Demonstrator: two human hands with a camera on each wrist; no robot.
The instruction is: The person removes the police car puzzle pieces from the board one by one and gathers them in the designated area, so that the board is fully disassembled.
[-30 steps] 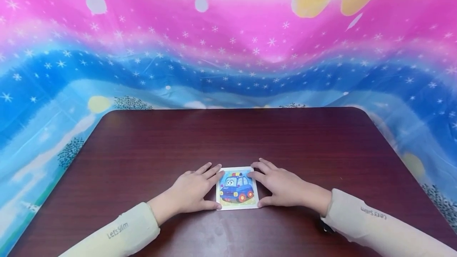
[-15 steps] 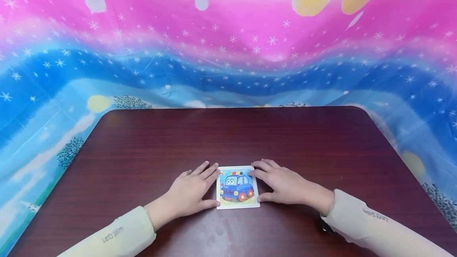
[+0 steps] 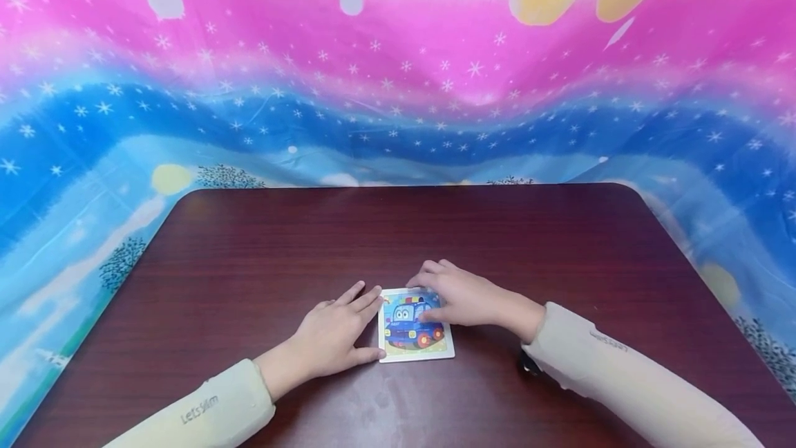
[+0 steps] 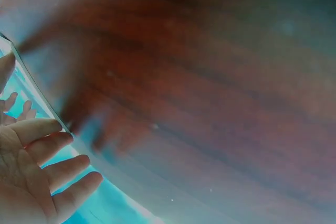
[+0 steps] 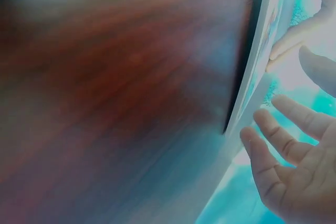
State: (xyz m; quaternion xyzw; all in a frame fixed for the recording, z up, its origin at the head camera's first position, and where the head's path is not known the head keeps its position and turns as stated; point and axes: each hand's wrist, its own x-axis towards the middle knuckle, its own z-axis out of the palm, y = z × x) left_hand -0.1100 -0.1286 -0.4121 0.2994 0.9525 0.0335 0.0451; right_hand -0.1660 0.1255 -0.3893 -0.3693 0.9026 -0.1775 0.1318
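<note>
A square picture board (image 3: 407,337) with a blue cartoon car and a white border lies flat near the table's front. My left hand (image 3: 329,337) rests at its left side, fingers spread, with thumb and fingertips at the edge. My right hand (image 3: 469,296) is over the board's upper right corner, its thumb above the car picture and fingers by the far edge. In the right wrist view the board's white edge (image 5: 254,61) stands apart from the right hand's slightly bent fingers (image 5: 286,140). The left wrist view shows the left hand (image 4: 31,166) with parted fingers.
The dark red-brown wooden table (image 3: 398,234) stretches beyond and to both sides of the board. Behind it hangs a pink and blue patterned cloth (image 3: 398,88). A small black object (image 3: 528,364) shows under the right cuff.
My right hand has come off the board's right side and moved left and away from me, over the upper right corner. The left hand stays almost in place at the left edge.
</note>
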